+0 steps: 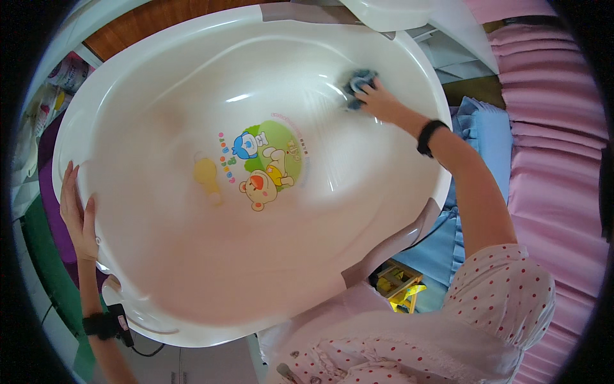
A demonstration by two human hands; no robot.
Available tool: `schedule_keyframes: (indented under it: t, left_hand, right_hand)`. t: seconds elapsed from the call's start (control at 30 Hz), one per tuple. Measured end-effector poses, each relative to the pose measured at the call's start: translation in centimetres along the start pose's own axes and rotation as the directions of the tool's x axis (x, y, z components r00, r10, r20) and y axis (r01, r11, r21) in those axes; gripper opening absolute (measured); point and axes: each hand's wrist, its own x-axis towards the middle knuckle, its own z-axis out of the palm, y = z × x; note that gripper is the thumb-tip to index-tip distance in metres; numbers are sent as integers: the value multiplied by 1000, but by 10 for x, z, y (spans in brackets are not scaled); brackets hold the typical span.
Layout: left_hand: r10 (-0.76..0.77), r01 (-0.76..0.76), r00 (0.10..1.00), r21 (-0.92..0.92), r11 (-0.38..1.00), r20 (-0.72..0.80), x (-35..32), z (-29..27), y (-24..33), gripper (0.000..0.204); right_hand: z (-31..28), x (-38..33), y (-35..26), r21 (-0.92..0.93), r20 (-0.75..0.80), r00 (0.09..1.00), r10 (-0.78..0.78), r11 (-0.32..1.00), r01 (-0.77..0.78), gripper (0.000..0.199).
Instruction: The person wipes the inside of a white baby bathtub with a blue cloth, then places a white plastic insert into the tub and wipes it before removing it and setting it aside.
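A big white plastic baby bathtub (147,275) fills most of the head view, with a cartoon bear print (262,182) on its floor. My right hand (378,101) reaches across to the far right inside wall, fingers bent over a bunched dark blue-grey cloth (359,83) pressed against the surface. Part of the cloth is hidden under the fingers. On the left rim rests my left hand (78,221), its fingers stretched along the edge and the thumb apart on the inner side.
A yellow bottle-shaped mark (206,179) lies beside the print. Pink pleated fabric (550,128) hangs at the right, with light blue fabric (483,141) beside the tub. Containers (67,72) stand at the far left. A small wooden frame with yellow packets (400,285) sits below the tub's right side.
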Motion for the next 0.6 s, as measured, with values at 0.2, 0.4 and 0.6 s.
schedule_keyframes:
  t: [0.2,0.4,0.6]
  left_hand:
    - [34,-29,996,61,998,-85,5,8,9,48]
    - [36,-25,995,106,994,-96,3,2,9,47]
    - [36,-23,995,133,991,-92,3,1,10,47]
  right_hand:
    - [-4,-50,-94,697,411,885,-218,702,-151,35]
    - [-75,-14,-187,985,-62,830,-554,-167,-38,38]
    - [-211,52,-250,703,-710,577,-404,-458,545,39]
